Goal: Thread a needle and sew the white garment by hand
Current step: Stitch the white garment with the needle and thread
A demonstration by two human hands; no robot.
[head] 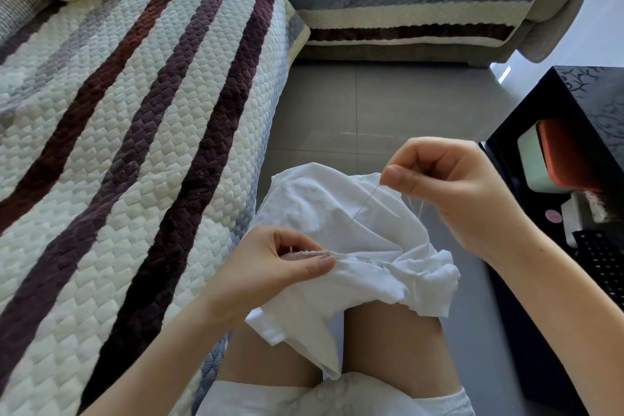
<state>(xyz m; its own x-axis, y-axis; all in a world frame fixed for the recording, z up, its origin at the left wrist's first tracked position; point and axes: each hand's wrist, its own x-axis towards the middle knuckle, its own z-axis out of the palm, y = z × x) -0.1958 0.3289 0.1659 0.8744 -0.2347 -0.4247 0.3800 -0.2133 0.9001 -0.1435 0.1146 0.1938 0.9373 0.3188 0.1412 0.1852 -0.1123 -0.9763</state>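
Right hand (449, 192), two o'clock of white garment (320, 209), pinches needle (366, 203). Left hand (287, 263), eight o'clock, pinches seam. Risk: slack thread (420, 211) tangles; tip pricks left hand.

Bright, soft daylight fills the room, with pale glare on the grey floor (371, 105) toward the upper right. Shadows are faint. Straight lines bow near the edges, and detail is slightly soft throughout.

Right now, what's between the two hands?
Head view: a thin metal needle slants from the right hand toward the left hand, over the crumpled white garment.
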